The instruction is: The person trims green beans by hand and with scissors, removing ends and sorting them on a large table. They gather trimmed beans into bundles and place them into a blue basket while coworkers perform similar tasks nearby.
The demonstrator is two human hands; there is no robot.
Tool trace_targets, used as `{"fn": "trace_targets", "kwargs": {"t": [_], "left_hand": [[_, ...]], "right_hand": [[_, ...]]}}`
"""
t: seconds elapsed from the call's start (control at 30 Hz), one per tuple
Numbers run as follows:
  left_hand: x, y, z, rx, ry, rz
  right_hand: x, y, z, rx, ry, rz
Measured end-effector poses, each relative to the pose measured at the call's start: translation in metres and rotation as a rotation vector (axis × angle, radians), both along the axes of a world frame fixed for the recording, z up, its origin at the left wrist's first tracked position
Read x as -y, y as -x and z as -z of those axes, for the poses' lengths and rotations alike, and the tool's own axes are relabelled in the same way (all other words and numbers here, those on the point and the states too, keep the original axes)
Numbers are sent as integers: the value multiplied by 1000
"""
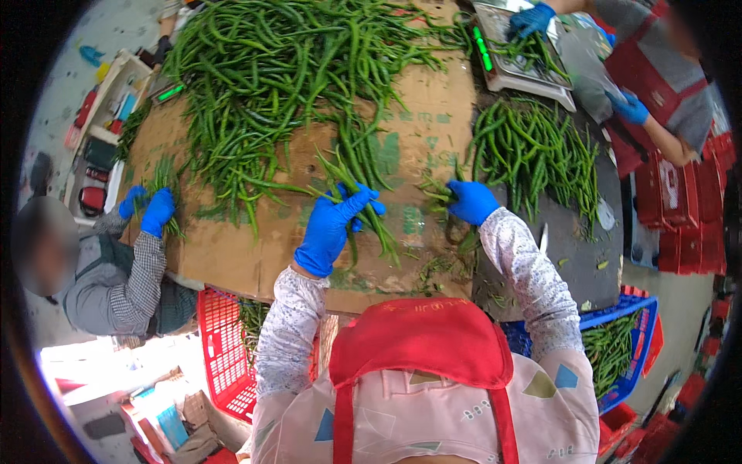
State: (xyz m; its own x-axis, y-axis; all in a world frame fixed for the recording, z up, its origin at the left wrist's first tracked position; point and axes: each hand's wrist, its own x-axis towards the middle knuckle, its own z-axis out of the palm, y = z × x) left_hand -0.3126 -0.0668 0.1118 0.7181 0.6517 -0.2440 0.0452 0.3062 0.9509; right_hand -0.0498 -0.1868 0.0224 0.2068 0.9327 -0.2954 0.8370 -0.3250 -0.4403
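Blue gloves cover both of my hands. My left hand (333, 229) grips a small bunch of long green chili peppers (385, 239), whose ends stick out on both sides of the fingers. To its right, my right hand (474, 202) is closed around a few short green pepper pieces or stem ends (436, 192); its fingertips are partly hidden. Both hands are over a cardboard-covered table (255, 261). Beyond them lies a large heap of green chili peppers (278, 75), with a trailing cluster reaching towards my left hand.
Right of my hands, another pepper pile (533, 156) and a knife (544, 238) lie on a dark surface. A co-worker's gloved hand (530, 22) is over a scale (524, 87). At left, another person's hands (157, 211) hold peppers. Red (217, 348) and blue (629, 371) crates stand below.
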Motion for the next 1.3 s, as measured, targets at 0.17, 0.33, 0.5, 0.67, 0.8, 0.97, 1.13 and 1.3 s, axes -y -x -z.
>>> {"fn": "trace_targets", "kwargs": {"t": [0.17,0.33,0.5,0.67,0.8,0.97,1.13,1.3], "left_hand": [[-12,20,24,79,146,-97],[-10,23,28,12,167,-161],[-11,25,26,-48,191,-232],[-8,32,18,-96,87,-252],[-4,74,-2,-294,77,-336],[10,207,-20,-549,-58,-565],[12,312,4,-1073,-602,-594],[-4,237,33,-810,-647,-651]], "right_hand": [[10,0,1,70,273,-384],[16,2,-48,-75,193,-267],[0,8,-69,-577,-45,-68],[-36,38,-99,-728,30,-30],[-58,40,-72,-531,-54,-142],[-72,24,-67,-8,28,-270],[-119,51,-39,233,-42,-437],[-155,78,-14,339,-3,-511]]}}
